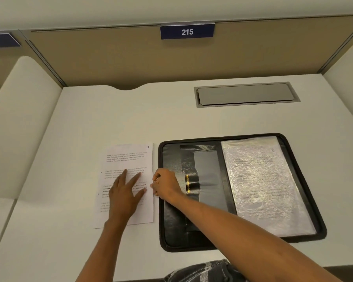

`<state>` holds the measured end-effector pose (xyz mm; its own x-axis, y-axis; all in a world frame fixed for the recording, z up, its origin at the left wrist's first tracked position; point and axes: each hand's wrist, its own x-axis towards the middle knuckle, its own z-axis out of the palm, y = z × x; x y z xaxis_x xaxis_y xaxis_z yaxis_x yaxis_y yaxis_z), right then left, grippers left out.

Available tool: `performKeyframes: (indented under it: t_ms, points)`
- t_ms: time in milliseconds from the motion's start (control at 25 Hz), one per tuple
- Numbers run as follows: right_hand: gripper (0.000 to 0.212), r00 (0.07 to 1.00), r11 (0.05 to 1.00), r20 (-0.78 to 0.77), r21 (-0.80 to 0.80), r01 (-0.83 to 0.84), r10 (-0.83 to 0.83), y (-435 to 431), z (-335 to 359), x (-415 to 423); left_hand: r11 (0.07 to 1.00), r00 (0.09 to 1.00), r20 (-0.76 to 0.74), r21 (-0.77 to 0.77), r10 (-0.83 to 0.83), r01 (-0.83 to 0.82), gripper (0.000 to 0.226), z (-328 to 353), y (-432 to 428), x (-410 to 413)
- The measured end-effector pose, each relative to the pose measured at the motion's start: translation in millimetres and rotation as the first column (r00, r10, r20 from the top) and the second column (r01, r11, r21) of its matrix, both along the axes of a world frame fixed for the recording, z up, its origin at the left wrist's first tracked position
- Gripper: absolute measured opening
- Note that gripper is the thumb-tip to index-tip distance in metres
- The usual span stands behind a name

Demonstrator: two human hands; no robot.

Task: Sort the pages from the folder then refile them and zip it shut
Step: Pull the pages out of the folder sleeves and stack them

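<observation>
Pages (128, 157), sheet 3 uppermost, on the desk (90, 119) just left of the open folder (171, 237): hold your left hand (124, 192) flat, fingers spread, pinning them, while your right hand (166, 183), fingers curled pinching the right edge, lifts one sheet only.

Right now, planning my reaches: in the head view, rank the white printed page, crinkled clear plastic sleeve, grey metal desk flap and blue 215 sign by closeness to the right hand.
1. White printed page, left, touching the right hand.
2. Crinkled clear plastic sleeve, to its right.
3. Grey metal desk flap, back right.
4. Blue 215 sign, high at the back.
</observation>
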<state>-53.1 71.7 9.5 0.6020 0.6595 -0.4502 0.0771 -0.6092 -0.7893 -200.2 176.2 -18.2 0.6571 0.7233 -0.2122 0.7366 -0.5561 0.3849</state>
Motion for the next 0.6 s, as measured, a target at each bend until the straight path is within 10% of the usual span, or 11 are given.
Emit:
performKeyframes:
  t_ms: [600]
  points:
    - [0.035,0.775,0.995,0.63,0.024,-0.096,0.059,-125,2,71,0.994,0.981,0.173,0.048,0.086,-0.095,0.055,18,-38,45]
